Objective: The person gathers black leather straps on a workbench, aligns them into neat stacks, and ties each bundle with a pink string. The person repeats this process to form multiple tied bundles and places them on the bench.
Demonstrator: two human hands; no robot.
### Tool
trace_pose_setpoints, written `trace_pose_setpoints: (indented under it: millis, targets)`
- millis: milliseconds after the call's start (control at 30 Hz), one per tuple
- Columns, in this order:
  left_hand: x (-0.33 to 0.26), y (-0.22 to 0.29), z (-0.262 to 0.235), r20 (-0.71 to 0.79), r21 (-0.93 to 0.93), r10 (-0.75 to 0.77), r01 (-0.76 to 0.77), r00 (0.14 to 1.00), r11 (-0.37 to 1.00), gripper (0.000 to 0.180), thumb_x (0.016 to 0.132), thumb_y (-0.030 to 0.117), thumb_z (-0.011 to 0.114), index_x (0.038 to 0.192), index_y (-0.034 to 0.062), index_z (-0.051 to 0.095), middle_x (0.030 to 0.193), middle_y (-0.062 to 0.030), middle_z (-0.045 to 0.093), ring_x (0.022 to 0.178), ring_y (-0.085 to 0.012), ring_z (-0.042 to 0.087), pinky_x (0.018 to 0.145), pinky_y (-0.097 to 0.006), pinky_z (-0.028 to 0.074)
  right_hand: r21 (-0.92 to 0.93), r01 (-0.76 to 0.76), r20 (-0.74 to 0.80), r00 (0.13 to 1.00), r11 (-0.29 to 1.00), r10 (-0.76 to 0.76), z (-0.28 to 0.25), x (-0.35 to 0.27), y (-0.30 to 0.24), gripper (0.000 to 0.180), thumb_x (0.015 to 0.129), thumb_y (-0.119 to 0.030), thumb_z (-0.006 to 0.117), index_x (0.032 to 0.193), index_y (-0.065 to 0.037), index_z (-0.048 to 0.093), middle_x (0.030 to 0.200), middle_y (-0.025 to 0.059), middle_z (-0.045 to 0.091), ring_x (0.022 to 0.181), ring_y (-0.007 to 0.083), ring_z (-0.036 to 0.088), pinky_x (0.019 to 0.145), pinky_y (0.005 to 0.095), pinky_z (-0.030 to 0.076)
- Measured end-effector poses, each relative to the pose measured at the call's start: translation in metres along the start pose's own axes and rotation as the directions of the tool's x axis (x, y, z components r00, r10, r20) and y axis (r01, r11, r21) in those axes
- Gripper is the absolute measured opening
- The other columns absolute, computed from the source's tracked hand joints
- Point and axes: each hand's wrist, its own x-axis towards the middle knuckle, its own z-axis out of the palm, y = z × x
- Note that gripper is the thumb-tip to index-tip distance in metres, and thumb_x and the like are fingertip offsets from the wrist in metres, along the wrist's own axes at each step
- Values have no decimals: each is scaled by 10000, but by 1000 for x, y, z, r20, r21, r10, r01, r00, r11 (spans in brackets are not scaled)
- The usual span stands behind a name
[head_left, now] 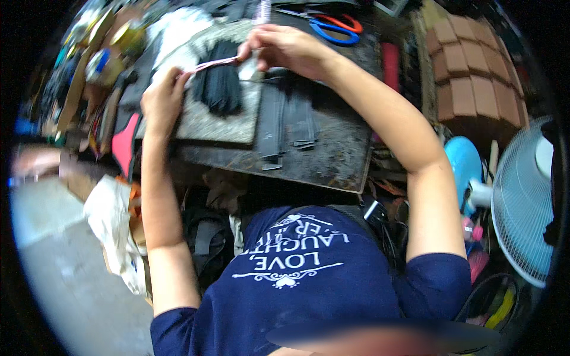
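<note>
— So, head view: where does your pink strip [215, 63] lie?

— Stretched between your hands above the grey slab [221, 121], long axis left-low to right-high. Your left hand [161, 101] pinches the lower end, your right hand [285, 48] the upper; both equally near.

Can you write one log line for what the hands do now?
left hand grips pink strip | right hand grips other end | black strips below
</note>
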Motion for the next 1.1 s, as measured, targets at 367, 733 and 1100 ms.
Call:
trace_pose_setpoints:
  millis: [367,733,1100]
  targets:
    - [3,1,7,-9,186,151,-147,989,972,203,968,311,522,992,127,605,798,-178,647,706,-376,638,576,-440,480,139,107,-252,965,985,-69,-58,-16,5,310,996,-312,453,751,-132,511,718,12,586,630,105,517,615,235,412]
    - [1,-1,10,-74,331,25,1,997,943,233,962,367,500,983,168,618,756,-169,650,697,-377,646,579,-479,485,48,210,-299,936,977,-186,-52,-8,23,236,975,-231,437,763,-136,476,657,-45,432,578,68,371,513,223,289]
    - [1,9,11,-201,288,60,1,978,958,233,926,379,539,946,165,632,772,-130,667,703,-345,661,591,-450,520,102,163,-132,980,981,-149,-61,-9,18,369,1022,-323,376,711,-125,374,603,-20,325,530,88,256,510,248,241]
